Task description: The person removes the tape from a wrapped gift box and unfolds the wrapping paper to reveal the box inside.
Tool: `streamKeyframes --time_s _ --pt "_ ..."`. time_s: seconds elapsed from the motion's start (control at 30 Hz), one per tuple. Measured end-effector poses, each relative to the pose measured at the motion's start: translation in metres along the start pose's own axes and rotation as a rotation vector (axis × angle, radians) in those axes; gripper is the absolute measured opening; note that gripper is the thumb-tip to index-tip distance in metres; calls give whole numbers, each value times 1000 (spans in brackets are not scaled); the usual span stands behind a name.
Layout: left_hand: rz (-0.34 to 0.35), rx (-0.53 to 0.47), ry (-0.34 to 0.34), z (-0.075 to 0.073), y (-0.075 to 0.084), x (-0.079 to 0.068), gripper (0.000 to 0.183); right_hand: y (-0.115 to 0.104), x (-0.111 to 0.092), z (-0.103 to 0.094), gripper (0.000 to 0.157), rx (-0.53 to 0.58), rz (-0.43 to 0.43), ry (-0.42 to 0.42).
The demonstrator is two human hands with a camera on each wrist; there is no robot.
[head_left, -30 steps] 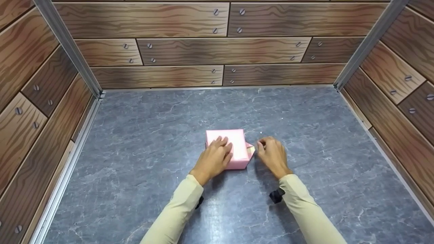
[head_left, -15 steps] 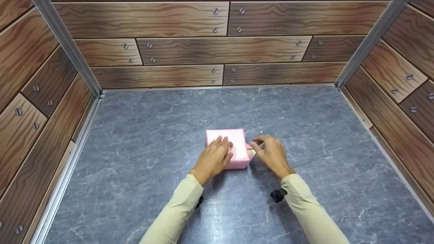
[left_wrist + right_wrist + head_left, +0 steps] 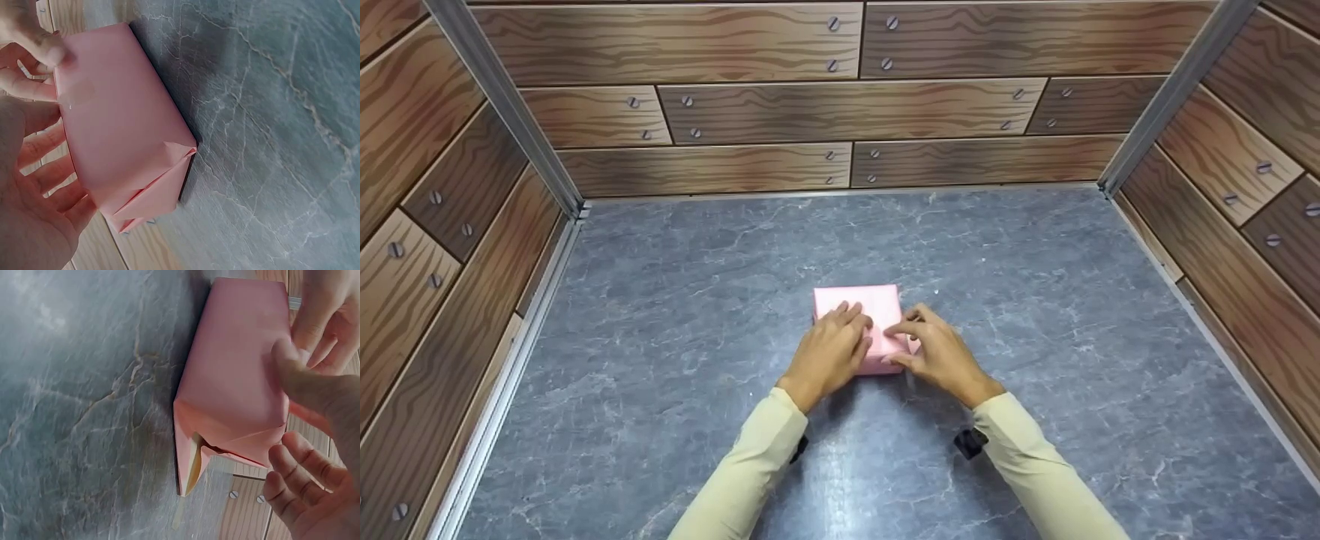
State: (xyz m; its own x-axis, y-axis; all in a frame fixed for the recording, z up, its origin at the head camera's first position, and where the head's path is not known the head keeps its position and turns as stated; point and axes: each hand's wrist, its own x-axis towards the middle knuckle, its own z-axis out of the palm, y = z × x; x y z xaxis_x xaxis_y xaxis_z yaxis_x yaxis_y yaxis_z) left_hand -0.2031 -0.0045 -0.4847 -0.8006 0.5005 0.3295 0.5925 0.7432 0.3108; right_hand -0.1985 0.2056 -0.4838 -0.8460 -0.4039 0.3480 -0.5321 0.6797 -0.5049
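Note:
A box wrapped in pink paper (image 3: 859, 300) lies on the grey floor in the head view. My left hand (image 3: 829, 349) rests on its top with the fingers fairly straight. At the right end, my right hand (image 3: 945, 356) has its index finger bent onto the top and its thumb against the near side, across the edge. The right wrist view shows that end's folded paper flap (image 3: 188, 464) sticking out, its inside pale yellow. Folded paper (image 3: 154, 191) covers the other end in the left wrist view. A small tape-like patch (image 3: 81, 93) marks the near side.
Grey marbled floor (image 3: 697, 300) surrounds the box. Wood-plank-patterned walls (image 3: 772, 112) stand at the back and both sides, with metal strips at the corners. A black wrist device (image 3: 971, 442) hangs beneath the right sleeve.
My right hand has moved left from beside the flap onto the box's right edge, its thumb and index finger now on the box. The left hand and the box have stayed put.

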Motion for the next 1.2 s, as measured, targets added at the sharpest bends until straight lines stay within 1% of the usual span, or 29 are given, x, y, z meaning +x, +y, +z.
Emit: streamKeyframes --time_s 0.07,0.17,0.43,0.57,0.73,0.83,1.07,1.13,1.2 --pt "22 14 25 1 -1 0 20 1 0 0 35 -11 -12 8" --pt "38 27 43 1 -1 -1 21 3 -1 1 30 -27 -22 25" --pt "13 64 28 -4 -1 -5 23 7 -2 2 20 -34 -32 84" --pt "3 88 24 -5 -2 -6 23 8 -1 2 21 -58 0 106" --pt "-1 88 29 -6 -2 -8 23 7 0 3 19 -59 70 95" --pt "4 86 50 -7 -2 -10 22 6 1 4 25 -56 110 83" --pt "26 96 88 -8 -1 -13 21 3 3 6 60 -88 171 25" --pt "37 100 115 -7 -1 -13 17 3 4 6 65 -87 181 16" --pt "46 100 137 -6 -2 -13 14 4 4 7 66 -73 186 15"
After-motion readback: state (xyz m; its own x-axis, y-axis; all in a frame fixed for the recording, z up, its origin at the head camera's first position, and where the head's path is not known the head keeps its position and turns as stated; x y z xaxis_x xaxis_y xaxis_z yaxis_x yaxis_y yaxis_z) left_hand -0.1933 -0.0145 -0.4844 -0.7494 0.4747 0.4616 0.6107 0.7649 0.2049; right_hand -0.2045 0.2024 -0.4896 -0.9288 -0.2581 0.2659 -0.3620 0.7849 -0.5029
